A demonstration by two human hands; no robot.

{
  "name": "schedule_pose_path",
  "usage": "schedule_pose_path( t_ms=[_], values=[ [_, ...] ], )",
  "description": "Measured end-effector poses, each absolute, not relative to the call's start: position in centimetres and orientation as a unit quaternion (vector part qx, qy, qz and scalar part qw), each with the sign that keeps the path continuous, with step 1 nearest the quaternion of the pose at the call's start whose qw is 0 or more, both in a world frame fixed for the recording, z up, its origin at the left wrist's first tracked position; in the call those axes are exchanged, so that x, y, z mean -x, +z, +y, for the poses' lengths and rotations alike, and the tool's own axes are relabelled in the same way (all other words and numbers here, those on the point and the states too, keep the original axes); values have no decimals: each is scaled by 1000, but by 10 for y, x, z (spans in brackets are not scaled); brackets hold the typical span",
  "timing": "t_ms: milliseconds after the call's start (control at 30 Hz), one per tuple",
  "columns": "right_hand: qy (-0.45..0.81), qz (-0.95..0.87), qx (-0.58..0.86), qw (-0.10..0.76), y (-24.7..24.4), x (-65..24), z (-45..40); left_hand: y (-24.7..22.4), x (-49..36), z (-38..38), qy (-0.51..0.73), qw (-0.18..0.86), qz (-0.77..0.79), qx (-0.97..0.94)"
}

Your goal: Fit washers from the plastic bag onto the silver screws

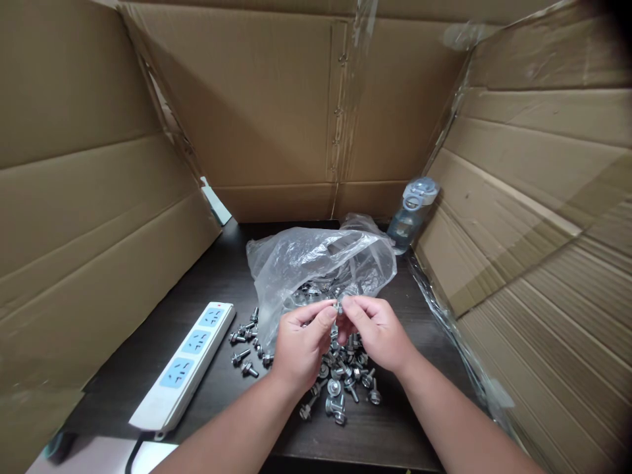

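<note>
My left hand [303, 342] and my right hand [378, 329] meet above a heap of metal bolts [334, 387]. Between their fingertips they pinch one small bolt [338, 308], mostly covered by the fingers. Loose bolts with washers on them lie under and around both hands, some scattered to the left. Behind the hands, a clear plastic bag [306, 253] lies with its mouth toward me, and more bolts show inside it.
A white power strip [197, 355] with blue sockets lies at the left of the dark table [217, 408]. A water bottle [412, 214] stands at the back right. Cardboard walls [257, 105] enclose the back and both sides.
</note>
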State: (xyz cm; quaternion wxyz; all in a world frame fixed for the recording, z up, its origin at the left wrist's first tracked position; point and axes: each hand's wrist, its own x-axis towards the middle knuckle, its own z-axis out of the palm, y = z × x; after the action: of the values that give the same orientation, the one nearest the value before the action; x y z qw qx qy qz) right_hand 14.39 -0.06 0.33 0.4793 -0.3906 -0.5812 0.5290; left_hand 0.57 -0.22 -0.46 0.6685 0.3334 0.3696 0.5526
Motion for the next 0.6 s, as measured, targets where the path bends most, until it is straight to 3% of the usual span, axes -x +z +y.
schedule_pose_path(
  t_ms=[267,600],
  values=[
    [525,-546,374,536,6,-142,-6,0,-6,-2,551,689,360,-304],
    [554,-557,383,485,2,-143,0,-5,-7,-3,559,671,357,-331]
  ],
)
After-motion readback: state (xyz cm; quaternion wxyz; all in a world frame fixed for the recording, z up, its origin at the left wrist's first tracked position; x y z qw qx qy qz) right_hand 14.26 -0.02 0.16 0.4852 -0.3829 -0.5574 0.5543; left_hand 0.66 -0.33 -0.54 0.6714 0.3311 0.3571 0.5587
